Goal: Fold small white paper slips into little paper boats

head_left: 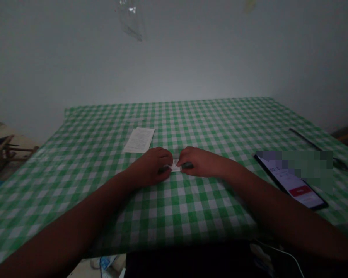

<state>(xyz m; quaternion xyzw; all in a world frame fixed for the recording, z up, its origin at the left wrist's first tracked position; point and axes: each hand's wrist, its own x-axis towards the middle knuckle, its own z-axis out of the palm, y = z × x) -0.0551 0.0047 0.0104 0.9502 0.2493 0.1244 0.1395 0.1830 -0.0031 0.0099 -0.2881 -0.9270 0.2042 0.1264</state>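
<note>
In the head view, both your hands meet near the middle of the desk point(191, 214), over a green-and-white checked cloth. A small piece of white paper point(175, 167) lies between them, low against the cloth, its ends running in under your fingers. Your left hand point(154, 166) is curled inward, thumb on the near side and fingers on the far side, pinching the left end of that paper. Your right hand point(199, 161) mirrors it from the other side, fingers bent and pinching the right end. The two hands stand close but apart, with the middle of the paper showing in the gap. A small dark patch shows by each thumb; you cannot tell whether it is shadow or a thing.

Beyond your left hand and a little to its left, printed sheets point(139, 139) lie flat, overlapping, near your knuckles. To the right, past your right forearm, a phone point(298, 191) lies at a slant, screen up with a red button lit; part of it is blurred out. Farther right, a thin dark rod point(304, 139) lies on the cloth, its near part hidden by the blur. A clear plastic bag point(131, 19) hangs against the wall point(191, 58) behind. Down by your lap, at the lower right, a white cable point(291, 256) curves below the desk edge.
</note>
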